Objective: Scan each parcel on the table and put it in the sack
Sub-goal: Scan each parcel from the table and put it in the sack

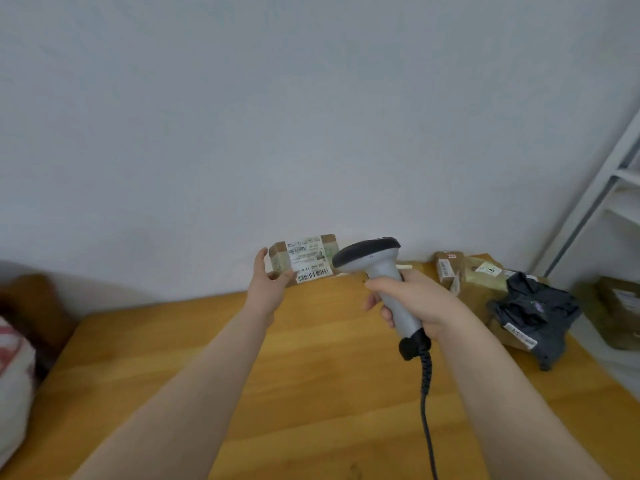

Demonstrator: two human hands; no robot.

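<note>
Closest to us, 2 bare forearms reach out over the wooden surface [311, 375], and a dark coiled cable [426, 393] runs from the near edge up to the foot of the scanner [377, 268].

We see the right hand [415, 303] gripping the scanner's grey handle. Its fingers [375, 284] are curled tight around the handle, with the forefinger on the front of it. The scanner's dark head points left toward the parcel [304, 258].

The left hand [268, 285] holds that parcel, a small brown box, up in the air over the far edge of the surface and in front of the pale wall [311, 116]. The thumb lies against the box's left end and the fingers [285, 276] curl in under its lower edge, pinching it between them. A white label [310, 263] with barcodes wraps the face turned toward us. The scanner head overlaps the parcel's right end in our view; we cannot tell whether they touch.

At the far right corner of the surface lies a heap of brown boxes [478, 271] with white labels. A crumpled dark grey bag [533, 306], with a label of its own, lies against their near side.

Off the left edge, blurred, we make out what looks like a white sack [12, 368] with red marks. Off the right edge stands a white rack [616, 188], with a cardboard carton [620, 306] low beside it.
</note>
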